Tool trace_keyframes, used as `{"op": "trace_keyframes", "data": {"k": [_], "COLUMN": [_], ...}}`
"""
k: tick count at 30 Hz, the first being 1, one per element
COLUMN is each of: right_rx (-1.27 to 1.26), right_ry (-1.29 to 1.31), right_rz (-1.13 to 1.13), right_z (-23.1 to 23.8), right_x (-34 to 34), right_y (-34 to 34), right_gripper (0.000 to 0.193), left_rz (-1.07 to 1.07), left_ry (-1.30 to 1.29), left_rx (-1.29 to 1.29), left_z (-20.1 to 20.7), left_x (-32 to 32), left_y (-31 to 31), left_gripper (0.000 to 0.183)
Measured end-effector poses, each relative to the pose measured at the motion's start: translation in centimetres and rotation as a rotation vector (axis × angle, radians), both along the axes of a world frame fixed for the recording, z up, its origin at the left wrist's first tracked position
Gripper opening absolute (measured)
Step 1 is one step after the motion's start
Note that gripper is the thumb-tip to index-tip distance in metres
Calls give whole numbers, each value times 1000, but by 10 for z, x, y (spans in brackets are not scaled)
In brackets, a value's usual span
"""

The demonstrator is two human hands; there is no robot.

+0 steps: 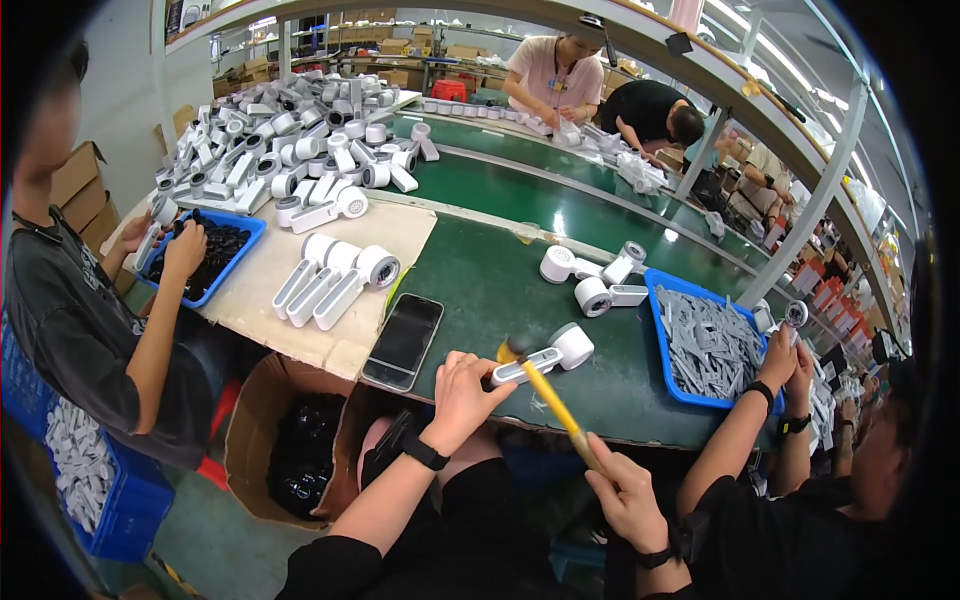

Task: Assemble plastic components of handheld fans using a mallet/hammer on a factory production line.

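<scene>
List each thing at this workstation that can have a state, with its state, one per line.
left hand: gripping the white device's handle
white device: lying flat on the green table
right hand: closed round the hammer's handle
hammer: head resting on the device
phone: screen dark, face up
blue tray: full of grey parts

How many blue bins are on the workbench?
2. One blue bin of black parts sits at the left by a co-worker's hand; another blue bin of grey parts sits at the right. Others may be hidden.
</scene>
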State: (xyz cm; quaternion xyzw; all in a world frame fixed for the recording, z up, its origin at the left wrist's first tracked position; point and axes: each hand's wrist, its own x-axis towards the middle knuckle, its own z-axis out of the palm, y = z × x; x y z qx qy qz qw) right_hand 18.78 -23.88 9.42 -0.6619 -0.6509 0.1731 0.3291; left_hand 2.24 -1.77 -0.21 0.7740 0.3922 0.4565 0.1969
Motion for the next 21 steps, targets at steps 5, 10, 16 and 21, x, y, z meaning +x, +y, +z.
{"op": "trace_keyframes", "data": {"k": [5, 10, 16, 21], "right_rx": [-83, 127, 120, -66], "right_ry": [-37, 123, 62, 23], "right_rz": [-14, -118, -136, -134], "right_z": [-11, -18, -15, -23], "right_x": [7, 12, 13, 23], "right_y": [4, -3, -6, -3], "right_gripper": [55, 53, 53, 55], "left_rz": [-14, -38, -26, -15], "left_ry": [1, 0, 20, 20], "left_rx": [-29, -34, -41, -20], "left_z": [1, 3, 2, 2], "left_x": [-1, 1, 0, 1], "left_y": [0, 0, -1, -3], "left_gripper": [27, 25, 25, 24]}}
